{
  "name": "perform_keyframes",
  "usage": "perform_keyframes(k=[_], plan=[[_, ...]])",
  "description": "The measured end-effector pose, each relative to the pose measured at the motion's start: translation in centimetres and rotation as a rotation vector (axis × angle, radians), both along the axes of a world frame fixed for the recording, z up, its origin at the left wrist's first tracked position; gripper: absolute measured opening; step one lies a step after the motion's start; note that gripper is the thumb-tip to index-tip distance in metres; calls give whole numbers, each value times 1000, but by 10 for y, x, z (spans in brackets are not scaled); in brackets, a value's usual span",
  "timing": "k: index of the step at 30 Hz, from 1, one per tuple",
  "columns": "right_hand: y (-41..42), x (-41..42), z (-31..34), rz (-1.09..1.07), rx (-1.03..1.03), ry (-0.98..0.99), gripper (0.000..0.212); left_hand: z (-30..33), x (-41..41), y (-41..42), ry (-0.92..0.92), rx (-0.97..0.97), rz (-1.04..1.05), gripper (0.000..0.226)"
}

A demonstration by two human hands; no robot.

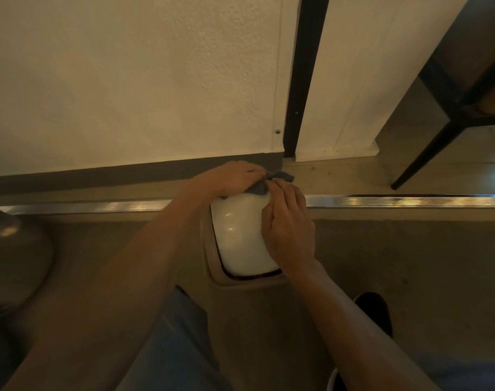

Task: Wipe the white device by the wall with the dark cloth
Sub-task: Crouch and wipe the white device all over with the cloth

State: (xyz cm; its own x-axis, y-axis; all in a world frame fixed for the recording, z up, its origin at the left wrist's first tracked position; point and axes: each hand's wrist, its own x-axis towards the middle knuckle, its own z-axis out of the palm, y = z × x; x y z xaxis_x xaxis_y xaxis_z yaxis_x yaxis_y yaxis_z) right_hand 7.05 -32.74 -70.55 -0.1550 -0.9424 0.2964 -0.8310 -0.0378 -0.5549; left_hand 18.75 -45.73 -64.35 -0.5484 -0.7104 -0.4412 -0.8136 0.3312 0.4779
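Observation:
A glossy white device [240, 235] with a rounded top sits on the floor in a beige base, close to the wall. A dark blue-grey cloth [271, 182] is bunched at its far edge. My left hand [235, 177] presses on the cloth at the device's far top. My right hand [288, 227] rests along the device's right side, its fingertips pinching the cloth. Most of the cloth is hidden under the two hands.
The white wall [127, 94] with a dark skirting runs just behind the device. A metal floor strip [396, 201] crosses left to right. A black vertical post [302, 80] and a black table leg [427, 153] stand at the right. A dark rounded object [12, 249] sits at the left.

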Motion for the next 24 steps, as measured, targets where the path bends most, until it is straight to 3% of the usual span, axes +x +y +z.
perform_keyframes(k=[3, 6, 9, 11, 14, 17, 24], plan=[[0, 1, -2, -1, 1, -15, 47, -1, 3, 1, -13, -33, -28, 41], [-1, 0, -3, 11, 5, -41, 45, -10, 47, 21, 163, -97, 197, 38], [-2, -1, -3, 4, 11, -39, 44, -33, 77, 68, 368, -297, 426, 38], [-3, -1, -3, 14, 12, -47, 44, -53, 74, 109, 409, -403, 492, 44], [-1, -4, -3, 16, 4, -39, 44, -66, 51, 156, 334, -559, 578, 51], [0, -5, -3, 27, -13, -27, 43, -57, 48, 142, 254, -638, 556, 50], [-2, -2, -3, 5, 28, -17, 51, -20, 11, 33, -59, -382, 381, 42]])
